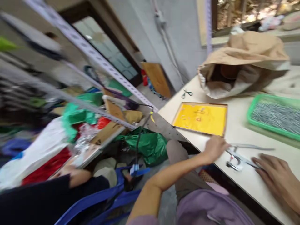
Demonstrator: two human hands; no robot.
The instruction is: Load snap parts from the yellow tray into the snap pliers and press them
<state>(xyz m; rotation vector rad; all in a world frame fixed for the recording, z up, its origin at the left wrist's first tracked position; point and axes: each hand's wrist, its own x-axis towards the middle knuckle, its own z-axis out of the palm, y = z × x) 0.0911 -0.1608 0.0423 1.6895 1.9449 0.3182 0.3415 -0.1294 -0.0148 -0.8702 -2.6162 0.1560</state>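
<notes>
A grey metal plier-like hand tool (248, 162), with a C-shaped head and long thin handles, lies low over the near edge of the white table. My right hand (277, 176) is at its right end, fingers bent around one handle. My left hand (216, 148) is closed at the tool's left side, beside the tray's near corner; what its fingers hold is hidden. Just beyond my left hand sits a shallow tray (227, 120) with a yellow bottom and a few small pieces in it. The picture is blurred.
On the table (236, 125) are a green basket (250, 114) of small metal pieces, an open brown paper sack (246, 62) and small scissors (187, 93). To the left are a slotted metal post (103, 59), a green plastic bag (150, 147), a blue chair (93, 200) and another person's arm (77, 176).
</notes>
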